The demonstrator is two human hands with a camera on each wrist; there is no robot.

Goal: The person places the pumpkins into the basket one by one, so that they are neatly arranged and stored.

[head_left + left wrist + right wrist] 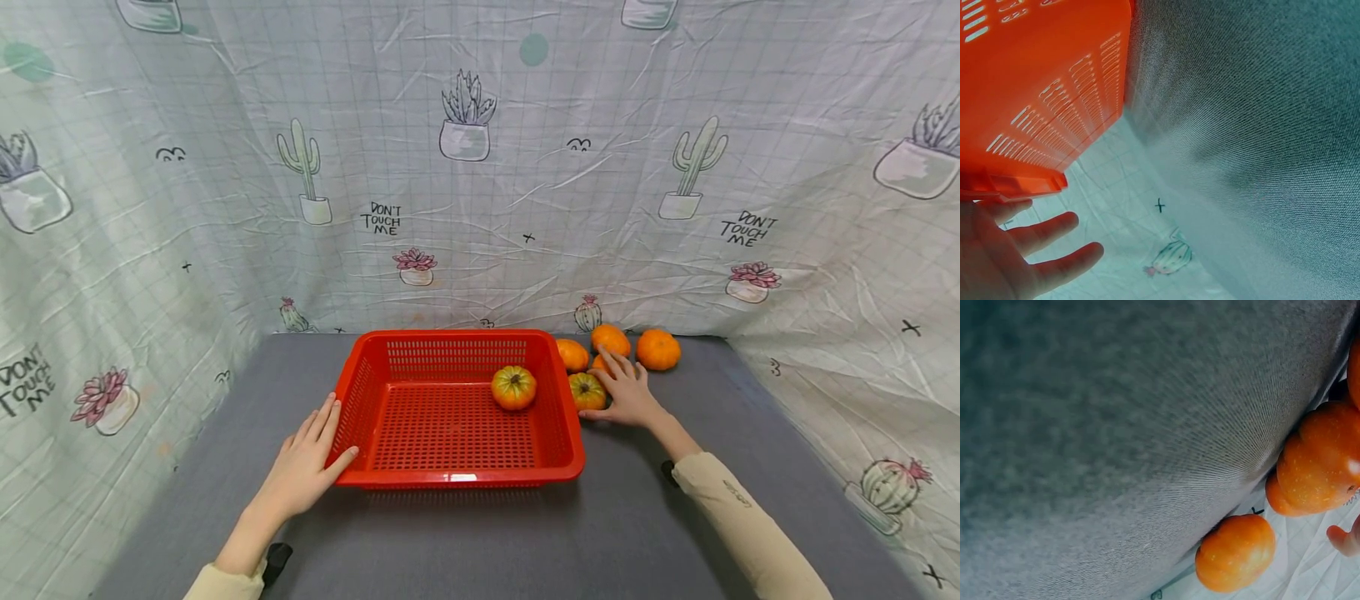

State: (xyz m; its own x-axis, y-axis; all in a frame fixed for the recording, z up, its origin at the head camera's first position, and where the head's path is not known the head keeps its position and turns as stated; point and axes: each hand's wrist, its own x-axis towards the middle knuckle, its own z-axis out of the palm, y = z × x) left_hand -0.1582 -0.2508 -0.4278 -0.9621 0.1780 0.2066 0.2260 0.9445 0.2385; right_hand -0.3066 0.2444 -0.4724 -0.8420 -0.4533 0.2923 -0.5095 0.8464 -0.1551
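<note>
A red plastic basket (465, 477) with slotted walls stands on the grey surface. One small yellow-green striped pumpkin (513, 388) sits in its right half. My left hand (300, 471) rests on the basket's left rim, thumb over the near corner and fingers extended along the outside. Beyond the right wall, my right hand (632, 398) spreads over a second yellow-green pumpkin (585, 390), thumb at its near side and fingers reaching across it. A small orange pumpkin behind it is partly covered by those fingers. In the right wrist view only a fingertip (1344, 537) shows.
More small orange pumpkins lie behind my right hand: one against the basket wall (573, 355), one at the back (611, 340) and one farther right (658, 349). A cactus-print cloth (525, 208) hangs around the back and sides of the grey table (480, 550).
</note>
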